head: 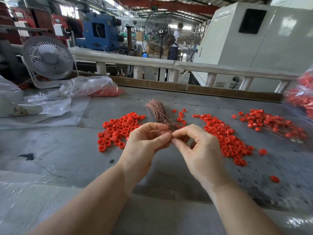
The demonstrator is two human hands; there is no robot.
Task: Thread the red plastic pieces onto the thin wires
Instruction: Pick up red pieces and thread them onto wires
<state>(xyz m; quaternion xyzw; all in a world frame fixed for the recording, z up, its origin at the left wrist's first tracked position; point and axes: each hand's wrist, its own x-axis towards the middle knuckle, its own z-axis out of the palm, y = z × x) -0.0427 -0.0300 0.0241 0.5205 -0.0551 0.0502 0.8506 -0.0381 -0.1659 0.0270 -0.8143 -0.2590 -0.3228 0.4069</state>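
Note:
A bundle of thin coppery wires (156, 111) lies on the grey table, its near end hidden behind my fingers. My left hand (145, 143) and my right hand (198, 146) meet fingertip to fingertip at that end, pinching something small that I cannot make out; it looks like a wire. A heap of red plastic pieces (118, 129) lies left of the bundle. A second heap of red pieces (225, 138) curves along the right. Further right lies a pile of red pieces threaded on wires (271, 124).
A small white fan (48, 59) and a clear bag of red pieces (101, 89) stand at the back left. Another bag of red pieces (301, 97) sits at the right edge. A white rail (169, 63) borders the table's far side. Stray red pieces (274, 178) lie near right.

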